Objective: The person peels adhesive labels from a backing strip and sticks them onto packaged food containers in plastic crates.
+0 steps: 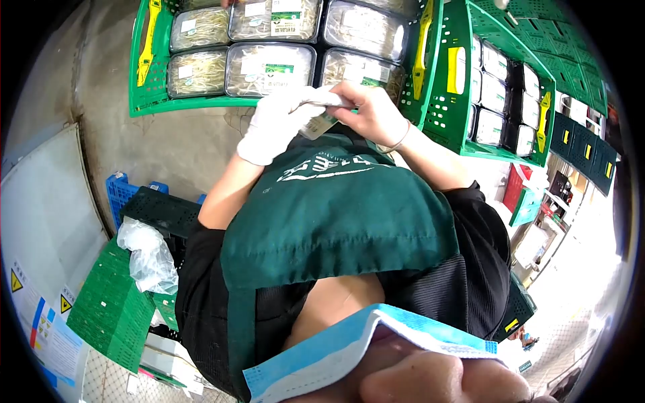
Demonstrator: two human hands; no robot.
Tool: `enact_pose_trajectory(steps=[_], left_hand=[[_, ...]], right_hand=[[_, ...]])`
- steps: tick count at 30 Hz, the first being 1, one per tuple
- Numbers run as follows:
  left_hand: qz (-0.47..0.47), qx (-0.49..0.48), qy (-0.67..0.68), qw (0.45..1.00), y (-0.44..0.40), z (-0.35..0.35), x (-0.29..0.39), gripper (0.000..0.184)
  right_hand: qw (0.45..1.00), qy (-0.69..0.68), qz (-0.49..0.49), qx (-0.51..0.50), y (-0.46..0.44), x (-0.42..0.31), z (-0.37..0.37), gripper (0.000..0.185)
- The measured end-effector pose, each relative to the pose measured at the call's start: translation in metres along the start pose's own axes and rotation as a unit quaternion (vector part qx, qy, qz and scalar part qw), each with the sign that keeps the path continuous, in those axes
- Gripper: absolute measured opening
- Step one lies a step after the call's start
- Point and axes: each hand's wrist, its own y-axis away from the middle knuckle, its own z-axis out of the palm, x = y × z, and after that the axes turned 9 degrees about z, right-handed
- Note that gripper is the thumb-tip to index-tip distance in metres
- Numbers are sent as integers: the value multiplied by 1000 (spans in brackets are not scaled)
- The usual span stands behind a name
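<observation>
My left hand (pixel 275 127), in a white glove, is closed on some printed labels (pixel 318 126) with green and white print, held in front of my chest. My bare right hand (pixel 373 117) meets it there, thumb and fingers pinched at the labels' edge by the glove's fingertips. The glove and fingers hide much of the labels. Just beyond my hands stands a green crate (pixel 195 103) holding rows of clear-lidded packs of sprouts (pixel 270 69). Several packs carry a white sticker and a green-and-white label.
To the right is a second green crate (pixel 437 114) with more packs (pixel 492 94). Stacked green crates (pixel 564 60) stand farther right. At left are a blue crate (pixel 117 195), a black crate (pixel 161 209) and a clear plastic bag (pixel 148 255). A fingertip shows at the top edge.
</observation>
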Motion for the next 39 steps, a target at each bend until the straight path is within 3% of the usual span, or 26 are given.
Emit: enact_pose_trajectory(steps=[1, 3, 4, 6, 7, 8, 9, 12, 14, 16, 17, 18, 20, 21, 23, 26, 27, 28, 29, 30, 32, 33, 34, 36, 38, 39], left_hand=[[-14, 1, -113, 994, 2, 3, -10, 20], [-20, -2, -145, 989, 8, 8, -31, 20], [-27, -8, -179, 984, 9, 9, -36, 20], [-21, 37, -67, 997, 9, 2, -28, 20], [-38, 14, -107, 993, 13, -8, -35, 20], [-55, -8, -148, 987, 18, -19, -43, 20], [-64, 5, -185, 981, 24, -25, -54, 18], [-96, -59, -352, 929, 34, -39, -61, 17], [-115, -38, -308, 944, 37, -34, -58, 21], [-130, 142, 29, 981, 32, -19, -51, 27], [-184, 165, 168, 954, 26, -15, -41, 32], [-171, 174, 161, 956, 19, -7, -30, 33], [-167, 122, 103, 973, 16, -5, -35, 35], [-164, 124, 103, 973, 12, -10, -32, 35], [-217, -41, -40, 975, 5, -24, -23, 33], [-27, 95, 53, 994, -17, 3, -14, 19], [-85, 46, -48, 994, -20, 2, -14, 16], [-24, 84, -81, 993, -24, 8, -19, 15], [-61, 70, -107, 990, -21, 9, -26, 16], [-97, 57, -133, 985, -18, 7, -31, 18], [-27, -101, -408, 907, -24, -2, -20, 22], [-28, 11, -234, 972, -18, -7, -26, 25], [47, -41, -375, 925, -12, -17, -37, 24], [-19, 48, -168, 984, 7, -30, -56, 21], [-86, 103, -69, 989, 20, -37, -56, 22], [-149, 153, 34, 976, 27, -38, -54, 23]], right_hand=[[999, 7, 25, 18, 0, 0, -6, 18], [993, -56, 98, 37, -3, 4, -19, 19], [990, 83, 40, 103, -10, 17, -34, 17], [962, 156, 188, 122, -39, 44, -79, 22], [952, 263, 74, 137, -55, 94, -100, 21], [914, 372, 51, 155, -69, 122, -109, 20], [887, 429, 141, 98, -83, 143, -107, 30], [832, 529, 158, 57, -102, 182, -79, 31], [835, 513, 188, 65, -101, 172, -76, 41], [831, 488, 144, 227, -86, 141, -71, 46], [924, 315, 181, 119, -76, 109, -69, 48], [969, 126, 211, 4, -62, 77, -63, 50], [985, -124, 4, -121, -39, 43, -45, 37], [997, -34, -5, -74, -35, 30, -38, 31], [998, 49, -33, -25, -33, 21, -28, 21], [1000, -6, -22, -19, -31, 16, -14, 16], [1000, -11, -6, 13, -30, 15, -15, 16], [999, -16, 12, 46, -31, 14, -18, 16], [997, 24, 44, 56, -34, 24, -26, 16], [993, 71, 3, 94, -40, 35, -41, 15], [962, 205, 78, 162, -71, 64, -88, 18], [945, 276, 104, 142, -92, 87, -118, 24], [936, 332, 35, 109, -113, 123, -143, 31], [902, 413, 67, 107, -145, 163, -160, 33], [806, 566, 138, 105, -169, 181, -163, 37], [803, 565, 157, 106, -178, 186, -158, 31]])
